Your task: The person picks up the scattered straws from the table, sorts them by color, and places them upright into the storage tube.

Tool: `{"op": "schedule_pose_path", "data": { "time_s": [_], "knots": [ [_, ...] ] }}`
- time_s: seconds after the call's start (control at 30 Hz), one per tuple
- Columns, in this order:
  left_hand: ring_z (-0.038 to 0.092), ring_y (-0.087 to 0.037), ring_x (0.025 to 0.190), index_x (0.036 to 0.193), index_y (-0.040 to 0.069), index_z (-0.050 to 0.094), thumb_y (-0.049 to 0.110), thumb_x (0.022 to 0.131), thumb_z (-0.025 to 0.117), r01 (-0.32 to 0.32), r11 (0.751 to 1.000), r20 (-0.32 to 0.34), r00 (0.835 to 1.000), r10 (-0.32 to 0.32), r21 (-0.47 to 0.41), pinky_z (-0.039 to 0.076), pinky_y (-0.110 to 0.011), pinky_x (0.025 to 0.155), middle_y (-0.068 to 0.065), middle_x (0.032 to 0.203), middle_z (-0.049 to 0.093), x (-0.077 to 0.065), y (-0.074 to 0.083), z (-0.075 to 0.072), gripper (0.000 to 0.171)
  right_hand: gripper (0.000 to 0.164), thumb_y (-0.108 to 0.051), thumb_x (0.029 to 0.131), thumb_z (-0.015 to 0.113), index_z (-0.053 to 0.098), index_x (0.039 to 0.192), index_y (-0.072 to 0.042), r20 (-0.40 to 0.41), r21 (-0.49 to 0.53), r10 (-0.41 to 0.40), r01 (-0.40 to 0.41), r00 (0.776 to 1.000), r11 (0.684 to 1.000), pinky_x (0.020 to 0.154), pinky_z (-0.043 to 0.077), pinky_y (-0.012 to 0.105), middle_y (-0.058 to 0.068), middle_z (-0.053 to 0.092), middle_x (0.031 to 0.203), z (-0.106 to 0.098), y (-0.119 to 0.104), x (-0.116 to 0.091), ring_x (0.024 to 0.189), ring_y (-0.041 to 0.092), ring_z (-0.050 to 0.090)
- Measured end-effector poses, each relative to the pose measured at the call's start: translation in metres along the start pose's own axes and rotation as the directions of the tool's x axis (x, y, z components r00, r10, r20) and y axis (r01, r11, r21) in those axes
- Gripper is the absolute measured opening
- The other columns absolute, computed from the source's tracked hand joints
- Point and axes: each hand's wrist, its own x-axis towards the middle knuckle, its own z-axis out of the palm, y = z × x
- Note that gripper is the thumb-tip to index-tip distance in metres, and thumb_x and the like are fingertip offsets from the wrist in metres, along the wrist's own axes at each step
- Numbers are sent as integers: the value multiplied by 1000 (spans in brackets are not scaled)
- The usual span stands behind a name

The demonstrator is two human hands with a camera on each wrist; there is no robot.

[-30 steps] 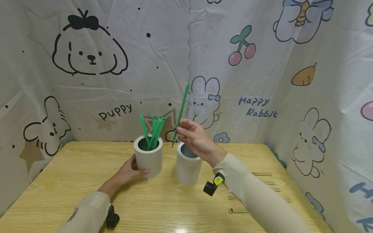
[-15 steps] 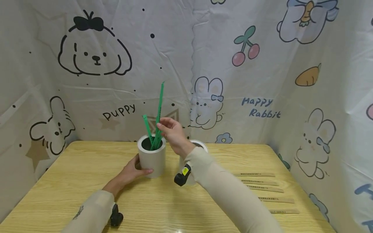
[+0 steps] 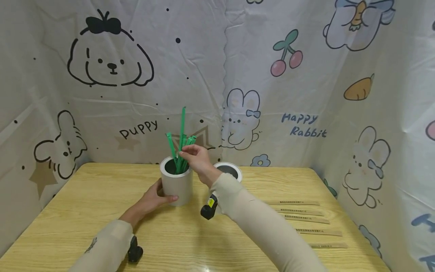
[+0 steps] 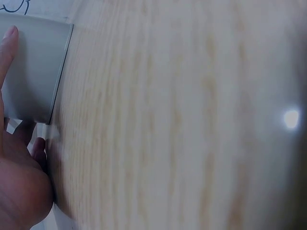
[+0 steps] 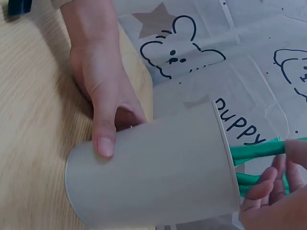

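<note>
My left hand grips the lower left side of a white cylindrical cup, its thumb lying across the front. The cup stands upright on the table; in the left wrist view its lower wall shows beside the thumb. Several green wrapped straws lean inside it, tops above the rim. Over the rim, my right hand pinches one taller green wrapped straw, whose lower end is inside the cup. The right wrist view shows my right fingertips just beyond the cup's mouth, near the straws.
A second white cup stands to the right, partly hidden behind my right forearm. Several flat brown paper strips with printing lie in a row on the right of the wooden table. A printed cloth hangs behind.
My right hand has moved left from above the second cup to the first, carrying the green wrapped straw, and has lowered it into the cup. The left hand keeps its grip.
</note>
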Motion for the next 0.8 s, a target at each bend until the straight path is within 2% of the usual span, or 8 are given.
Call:
{"op": "schedule_pose_path", "data": {
  "time_s": [0.17,0.5,0.67,0.8],
  "knots": [
    [20,-47,154,163,6,5,36,90,76,15,1000,-4,1000,-15,15,22,-66,122,-24,168,18,1,1,0,107,23,-13,96,68,70,116,-2,6,-57,21,-21,1000,998,102,52,39,5,70,107,-3,-3,-1,93,9,59],
    [19,-47,154,162,3,5,34,90,76,-3,1000,-7,1000,3,7,21,-66,123,-25,167,18,1,-1,0,106,22,-19,97,68,71,114,-5,26,-102,47,-44,999,994,86,51,27,-1,66,101,-7,-4,-6,95,19,62],
    [19,-47,154,162,4,5,34,89,77,-10,1000,-8,1000,10,12,21,-66,122,-25,167,18,0,-1,0,106,23,-18,98,66,70,115,-4,65,-105,22,-15,998,994,82,50,26,-3,64,98,-10,-7,-13,88,15,60],
    [19,-47,153,162,3,6,35,89,76,-13,1000,-5,1000,13,20,20,-66,122,-26,167,19,0,0,1,106,23,-20,99,65,70,115,-4,97,-134,2,11,995,991,84,51,28,0,67,102,-15,-10,-19,94,20,62]
  ]
}}
